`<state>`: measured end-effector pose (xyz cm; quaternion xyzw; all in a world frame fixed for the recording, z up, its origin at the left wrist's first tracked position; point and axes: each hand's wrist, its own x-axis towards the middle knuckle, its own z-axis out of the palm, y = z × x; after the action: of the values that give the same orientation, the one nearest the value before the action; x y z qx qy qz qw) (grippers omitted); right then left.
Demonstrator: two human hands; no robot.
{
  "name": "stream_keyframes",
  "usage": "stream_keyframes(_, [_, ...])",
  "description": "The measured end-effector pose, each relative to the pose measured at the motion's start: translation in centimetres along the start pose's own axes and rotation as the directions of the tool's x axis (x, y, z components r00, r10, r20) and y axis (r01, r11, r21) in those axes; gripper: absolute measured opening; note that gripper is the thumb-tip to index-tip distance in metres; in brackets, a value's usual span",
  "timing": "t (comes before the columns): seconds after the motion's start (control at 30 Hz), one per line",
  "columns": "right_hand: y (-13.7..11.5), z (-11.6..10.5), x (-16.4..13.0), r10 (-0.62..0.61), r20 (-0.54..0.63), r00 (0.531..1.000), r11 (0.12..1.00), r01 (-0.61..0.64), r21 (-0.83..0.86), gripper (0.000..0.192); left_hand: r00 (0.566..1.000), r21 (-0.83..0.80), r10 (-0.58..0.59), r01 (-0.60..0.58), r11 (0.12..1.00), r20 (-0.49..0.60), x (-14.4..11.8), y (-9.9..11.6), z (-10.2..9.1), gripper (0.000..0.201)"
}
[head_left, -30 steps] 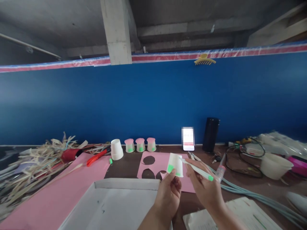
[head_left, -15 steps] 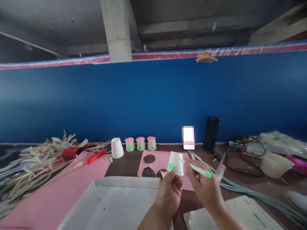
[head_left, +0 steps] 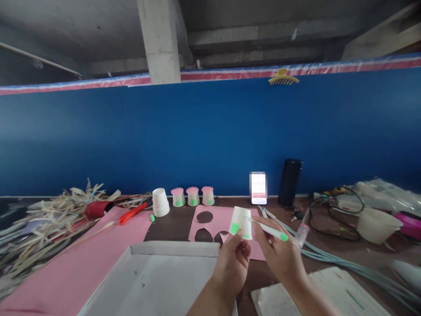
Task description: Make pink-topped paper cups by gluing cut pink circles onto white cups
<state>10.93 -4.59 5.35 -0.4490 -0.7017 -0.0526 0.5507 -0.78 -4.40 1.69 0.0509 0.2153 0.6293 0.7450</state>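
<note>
My left hand (head_left: 233,262) is closed on a white paper cup (head_left: 242,217), which is tilted and has green patches near its lower rim. In my right hand (head_left: 279,250) is a white marker (head_left: 269,230) with a green end. The marker's tip points at the right side of the cup; whether it touches cannot be made out. Beneath the cup lies a pink sheet (head_left: 221,215) with round holes cut in it. Farther back stand three cups with pink tops and green marks, one of them a pink-topped cup (head_left: 208,197), beside a stack of plain white cups (head_left: 160,203).
A white box lid (head_left: 174,248) lies in front on the left, over a larger pink sheet (head_left: 75,267). Red-handled scissors (head_left: 131,214) and a green marker cap (head_left: 152,218) rest there. A phone (head_left: 259,188), black bottle (head_left: 290,182), cables (head_left: 342,260) and notebook (head_left: 342,289) are rightward.
The cup has turned slightly in my left hand. My right hand and the marker have shifted a little, staying at the cup's side.
</note>
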Motion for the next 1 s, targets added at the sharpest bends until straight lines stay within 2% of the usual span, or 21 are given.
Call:
stream_keyframes(0.73, [-0.17, -0.05, -0.05, 0.009, 0.038, 0.999, 1.0, -0.009, 0.008, 0.021, 1.0, 0.021, 0.017, -0.017, 1.0, 0.026, -0.14, 0.07, 0.18, 0.011])
stream_keyframes(1.0, [-0.24, -0.06, -0.19, 0.007, 0.073, 0.997, 1.0, -0.006, -0.009, 0.022, 1.0, 0.014, 0.013, -0.013, 1.0, -0.001, 0.02, 0.13, 0.19, 0.009])
